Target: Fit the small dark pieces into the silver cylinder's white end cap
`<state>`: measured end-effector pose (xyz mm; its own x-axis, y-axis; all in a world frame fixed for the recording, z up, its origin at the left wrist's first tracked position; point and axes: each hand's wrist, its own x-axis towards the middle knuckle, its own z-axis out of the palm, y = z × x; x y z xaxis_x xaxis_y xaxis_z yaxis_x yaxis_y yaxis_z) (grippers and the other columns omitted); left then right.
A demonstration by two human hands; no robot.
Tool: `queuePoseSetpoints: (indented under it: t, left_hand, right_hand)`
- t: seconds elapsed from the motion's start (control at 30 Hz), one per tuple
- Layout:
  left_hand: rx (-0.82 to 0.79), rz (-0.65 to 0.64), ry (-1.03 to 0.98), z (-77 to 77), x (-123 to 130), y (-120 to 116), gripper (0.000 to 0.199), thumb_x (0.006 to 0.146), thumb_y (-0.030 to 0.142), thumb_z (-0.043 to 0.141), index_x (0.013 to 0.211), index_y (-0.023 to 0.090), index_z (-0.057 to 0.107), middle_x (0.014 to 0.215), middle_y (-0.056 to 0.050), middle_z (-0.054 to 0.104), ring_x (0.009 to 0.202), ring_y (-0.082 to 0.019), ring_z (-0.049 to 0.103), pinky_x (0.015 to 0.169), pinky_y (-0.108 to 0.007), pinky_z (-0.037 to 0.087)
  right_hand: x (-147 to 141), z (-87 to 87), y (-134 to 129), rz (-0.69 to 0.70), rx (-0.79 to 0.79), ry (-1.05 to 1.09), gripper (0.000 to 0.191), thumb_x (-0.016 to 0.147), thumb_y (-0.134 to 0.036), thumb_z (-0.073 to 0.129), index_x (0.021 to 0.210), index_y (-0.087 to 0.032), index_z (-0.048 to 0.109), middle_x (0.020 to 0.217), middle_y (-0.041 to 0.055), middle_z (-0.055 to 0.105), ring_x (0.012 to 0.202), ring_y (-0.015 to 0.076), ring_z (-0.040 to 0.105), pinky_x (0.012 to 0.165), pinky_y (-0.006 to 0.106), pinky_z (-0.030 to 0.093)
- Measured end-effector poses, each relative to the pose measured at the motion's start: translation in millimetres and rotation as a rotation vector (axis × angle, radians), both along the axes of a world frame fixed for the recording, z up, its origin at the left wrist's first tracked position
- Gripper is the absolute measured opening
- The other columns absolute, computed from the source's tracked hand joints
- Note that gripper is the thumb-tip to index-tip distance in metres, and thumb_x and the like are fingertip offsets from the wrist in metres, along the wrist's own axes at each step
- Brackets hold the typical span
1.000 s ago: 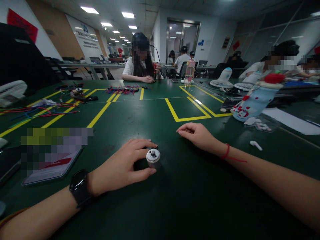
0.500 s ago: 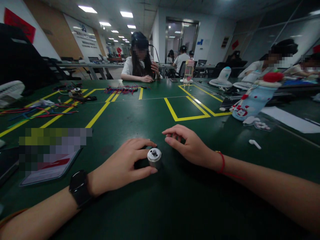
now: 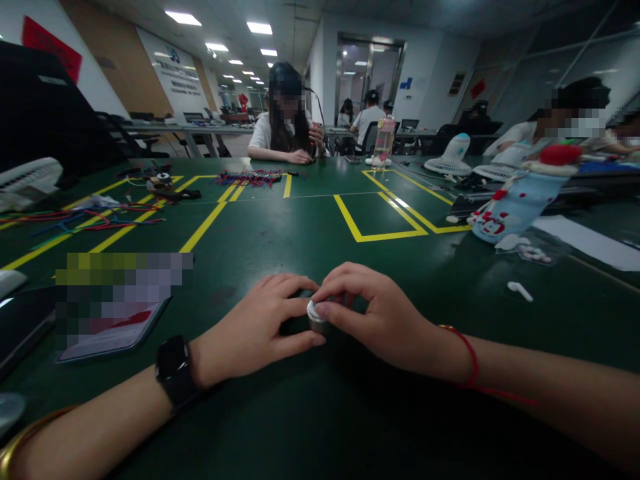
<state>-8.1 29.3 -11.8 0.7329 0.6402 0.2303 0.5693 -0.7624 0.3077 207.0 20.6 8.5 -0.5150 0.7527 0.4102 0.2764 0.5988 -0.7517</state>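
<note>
A small silver metal cylinder (image 3: 318, 323) stands upright on the green table (image 3: 260, 247), between my two hands. My left hand (image 3: 260, 320), with a black watch at its wrist, has its fingers and thumb around the cylinder's left side. From the right, my right hand (image 3: 375, 307) reaches over the cylinder's top, thumb and fingers brought together there; they cover most of the top face. Whatever may be between those fingertips is too small to make out. A red string circles my right wrist.
Left lie a phone-like flat object (image 3: 120, 337) and coloured wires (image 3: 105, 217). Right are a blue bottle (image 3: 520, 203), a white earbud (image 3: 520, 291), a small bag (image 3: 535, 252) and paper (image 3: 585, 240). Across the table sits a person (image 3: 285, 127) beside a wire bundle (image 3: 250, 179).
My right hand has moved left and down onto the cylinder's top, its fingers closing there. My left hand remains around the cylinder. The whole view has shifted slightly.
</note>
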Motion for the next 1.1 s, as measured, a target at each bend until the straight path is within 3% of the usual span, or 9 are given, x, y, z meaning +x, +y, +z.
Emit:
queuePoseSetpoints:
  t: [0.33,0.63,0.93,1.1]
  left_hand:
    - [-0.010,0.005,0.003,0.9,-1.3,-0.8,0.026,0.087,0.045,0.062,0.108,0.029,0.066,0.127,-0.005,0.054,0.116,-0.029,0.049,0.098,-0.047,0.039]
    - [-0.020,-0.003,-0.025,0.8,-5.2,0.0,0.038,0.087,0.041,0.064,0.123,0.029,0.060,0.134,-0.005,0.053,0.121,-0.028,0.049,0.101,-0.046,0.039]
    - [-0.018,-0.007,-0.014,-0.5,-3.4,0.7,0.040,0.087,0.039,0.063,0.125,0.029,0.058,0.136,-0.004,0.052,0.124,-0.028,0.046,0.103,-0.045,0.038]
    - [-0.032,-0.002,-0.014,-0.4,-4.0,0.0,0.039,0.087,0.038,0.064,0.124,0.029,0.059,0.135,-0.004,0.052,0.123,-0.028,0.047,0.102,-0.046,0.039]
  right_hand:
    - [12.8,4.9,6.7,-0.047,0.053,0.005,0.011,0.088,-0.026,0.062,0.094,-0.019,0.067,0.088,0.0014,0.065,0.081,0.0126,0.058,0.071,0.026,0.045]
    - [46.1,-14.4,21.5,0.072,0.093,-0.413,0.011,0.085,-0.028,0.066,0.089,-0.020,0.070,0.097,0.0052,0.062,0.092,0.0179,0.053,0.082,0.035,0.043]
    - [48.3,-11.9,18.9,0.090,0.118,-0.442,0.014,0.083,-0.031,0.067,0.090,-0.019,0.068,0.100,0.0059,0.060,0.094,0.0191,0.052,0.085,0.037,0.041]
    - [49.5,-11.8,20.3,0.097,0.074,-0.337,0.020,0.081,-0.031,0.068,0.096,-0.018,0.065,0.099,0.0051,0.060,0.090,0.0165,0.055,0.081,0.033,0.045]
